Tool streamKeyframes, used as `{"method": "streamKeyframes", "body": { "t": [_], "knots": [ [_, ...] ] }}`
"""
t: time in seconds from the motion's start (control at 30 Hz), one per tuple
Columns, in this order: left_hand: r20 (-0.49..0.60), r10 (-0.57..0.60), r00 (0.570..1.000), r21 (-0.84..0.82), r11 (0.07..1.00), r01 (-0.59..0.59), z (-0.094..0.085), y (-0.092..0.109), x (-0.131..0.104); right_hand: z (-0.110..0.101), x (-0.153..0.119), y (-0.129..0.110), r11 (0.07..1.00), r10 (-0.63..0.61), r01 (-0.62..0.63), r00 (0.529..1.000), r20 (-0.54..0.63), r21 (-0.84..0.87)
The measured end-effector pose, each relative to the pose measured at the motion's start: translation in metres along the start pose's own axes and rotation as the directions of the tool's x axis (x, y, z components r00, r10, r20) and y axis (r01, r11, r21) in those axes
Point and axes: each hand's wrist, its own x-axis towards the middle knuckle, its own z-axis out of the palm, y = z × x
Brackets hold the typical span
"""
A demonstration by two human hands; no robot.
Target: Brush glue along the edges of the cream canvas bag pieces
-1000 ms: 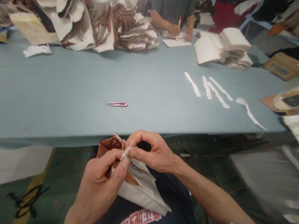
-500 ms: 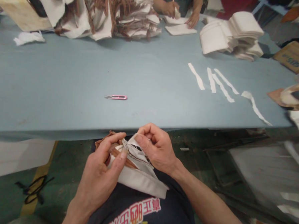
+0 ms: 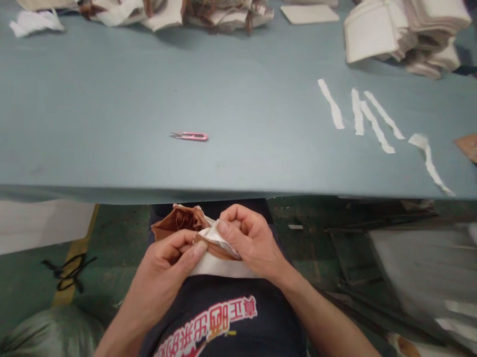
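Pinching brown-and-white fabric (image 3: 222, 267): left hand (image 3: 168, 260), right hand (image 3: 255, 243) (both curled).

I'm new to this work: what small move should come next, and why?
Perhaps the right grip should ease the pale edge outward while the left grip steadies the brown-and-white piece: both pinch it, and the edge looks folded between them.

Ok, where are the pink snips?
In the head view, the pink snips lie on the blue table, left of the white strips, beyond the left hand.
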Motion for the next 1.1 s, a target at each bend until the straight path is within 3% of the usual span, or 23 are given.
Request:
{"method": "streamKeyframes", "body": {
  "t": [0.17, 0.3, 0.43, 0.57, 0.8, 1.1],
  "knots": [
    [0.021, 0.159, 0.987, 0.23, 0.96, -0.159, -0.009, 0.014, 0.001, 0.001, -0.022, -0.029, 0.973, -0.062, 0.06, 0.998, -0.003, -0.223],
    [0.1, 0.236, 0.967, 0.299, 0.92, -0.255, -0.012, 0.025, 0.007, 0.007, -0.025, -0.035, 0.871, -0.205, 0.154, 0.977, -0.06, -0.467],
    [0.14, 0.27, 0.953, 0.29, 0.909, -0.3, -0.011, 0.031, 0.012, 0.009, -0.02, -0.039, 0.781, -0.338, 0.237, 0.938, -0.072, -0.578],
    [0.109, 0.252, 0.961, 0.225, 0.936, -0.271, -0.008, 0.036, 0.016, 0.007, -0.012, -0.047, 0.738, -0.392, 0.284, 0.919, -0.047, -0.612],
    [0.097, 0.175, 0.98, 0.128, 0.974, -0.187, -0.013, 0.035, 0.018, 0.006, 0.001, -0.052, 0.721, -0.305, 0.224, 0.952, -0.01, -0.656],
    [0.123, 0.131, 0.984, 0.037, 0.99, -0.137, -0.017, 0.028, 0.019, 0.016, 0.003, -0.047, 0.639, -0.394, 0.24, 0.918, -0.043, -0.731]
  ]
}}
